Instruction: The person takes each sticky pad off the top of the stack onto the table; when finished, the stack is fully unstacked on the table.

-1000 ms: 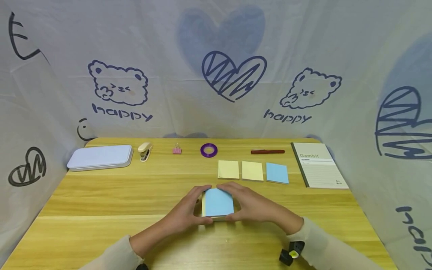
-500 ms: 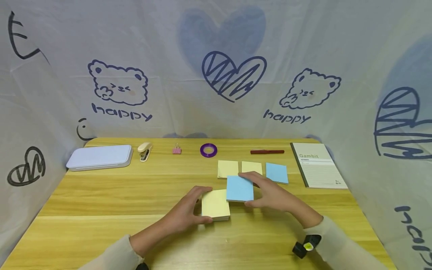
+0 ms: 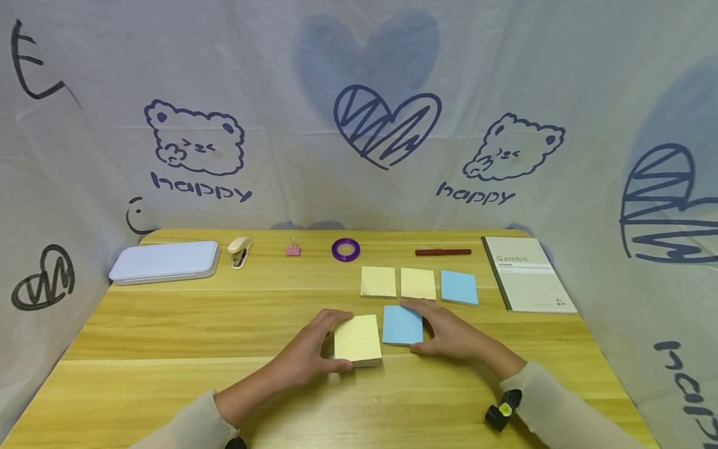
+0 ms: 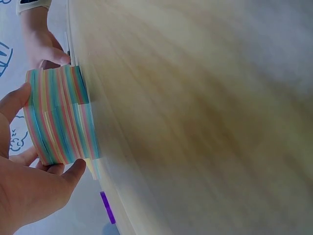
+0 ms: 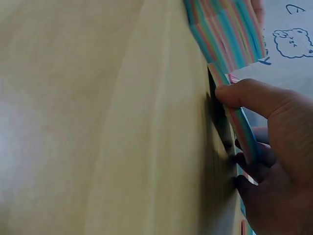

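Note:
My left hand (image 3: pixel 305 349) holds a thick stack of sticky note pads (image 3: pixel 357 338) with a yellow top sheet, thumb at the near side and fingers at the far side. From the left wrist, the sides of this stack (image 4: pixel 56 117) show many coloured layers. My right hand (image 3: pixel 451 332) pinches a thin blue-topped sticky note pad (image 3: pixel 402 325) just right of the stack. In the right wrist view, a dark gap and shadow separate that pad (image 5: pixel 243 129) from the wooden tabletop, so it is slightly raised.
Behind my hands lie two yellow pads (image 3: pixel 378 282) (image 3: pixel 418 284) and a blue pad (image 3: pixel 459 287) in a row. Farther back are a pencil case (image 3: pixel 165 260), stapler (image 3: pixel 240 251), pink binder clip (image 3: pixel 293 249), purple tape roll (image 3: pixel 346 249), dark red pen (image 3: pixel 443 252) and notebook (image 3: pixel 528 274).
My right hand has taken the blue-topped pad off the stack, carried it right, then lowered it towards the table. The stack now shows a yellow top. My left hand has stayed in place.

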Demonstrator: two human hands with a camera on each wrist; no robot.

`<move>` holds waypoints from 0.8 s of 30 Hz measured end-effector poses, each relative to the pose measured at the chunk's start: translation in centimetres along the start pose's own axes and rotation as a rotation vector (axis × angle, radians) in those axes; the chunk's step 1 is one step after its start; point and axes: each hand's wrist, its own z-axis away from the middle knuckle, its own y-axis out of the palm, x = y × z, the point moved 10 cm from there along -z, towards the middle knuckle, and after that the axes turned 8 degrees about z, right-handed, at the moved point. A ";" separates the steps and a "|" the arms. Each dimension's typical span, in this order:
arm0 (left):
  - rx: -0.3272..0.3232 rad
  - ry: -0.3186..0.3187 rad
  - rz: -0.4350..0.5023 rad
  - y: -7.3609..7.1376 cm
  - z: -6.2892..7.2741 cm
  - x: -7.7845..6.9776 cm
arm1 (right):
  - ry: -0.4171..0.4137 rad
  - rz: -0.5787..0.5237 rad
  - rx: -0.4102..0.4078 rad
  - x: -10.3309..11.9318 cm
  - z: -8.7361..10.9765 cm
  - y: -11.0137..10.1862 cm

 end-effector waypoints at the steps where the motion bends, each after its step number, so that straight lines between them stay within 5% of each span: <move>1: -0.002 0.000 -0.001 0.0 0.0 0.0 | -0.006 0.013 -0.003 0.0 0.0 0.1; 13: 0.004 -0.004 0.006 0.0 -0.1 0.0 | -0.004 0.049 0.048 1.2 -0.1 -0.8; 24: 0.007 -0.034 0.071 -0.2 0.3 0.2 | -0.066 -0.054 0.076 6.7 -1.1 -2.7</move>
